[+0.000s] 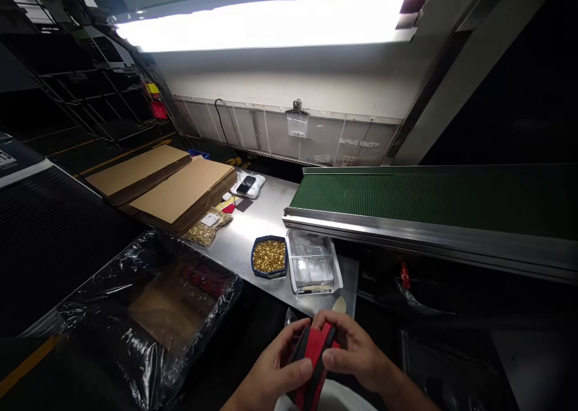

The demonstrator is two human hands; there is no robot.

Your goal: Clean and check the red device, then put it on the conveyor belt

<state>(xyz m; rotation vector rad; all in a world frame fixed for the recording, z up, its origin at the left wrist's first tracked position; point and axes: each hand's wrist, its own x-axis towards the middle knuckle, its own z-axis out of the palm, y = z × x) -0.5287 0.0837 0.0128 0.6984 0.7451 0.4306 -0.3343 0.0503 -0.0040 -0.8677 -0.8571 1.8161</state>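
Observation:
At the lower middle, my left hand [282, 363] and my right hand [356, 354] grip a small red-and-black bundle [312, 363] between them. It looks like a stack of flat pieces, but I cannot tell their exact kind. Thumbs press on its near face and the fingers curl behind it. Below the bundle shows the curved rim of a white container [345, 396]. Just beyond my hands, on the metal table [273, 203], are a blue tray of small gold-coloured parts [270, 256] and a white tray [338, 271] with clear plastic bags.
A green conveyor belt [361, 195] runs off to the right. Stacked cardboard sheets [185, 188], a bag of gold-coloured parts [203, 230] and a phone [246, 185] lie at the left. A plastic-wrapped box [167, 309] stands at lower left. Overhead hangs a bright lamp [271, 20].

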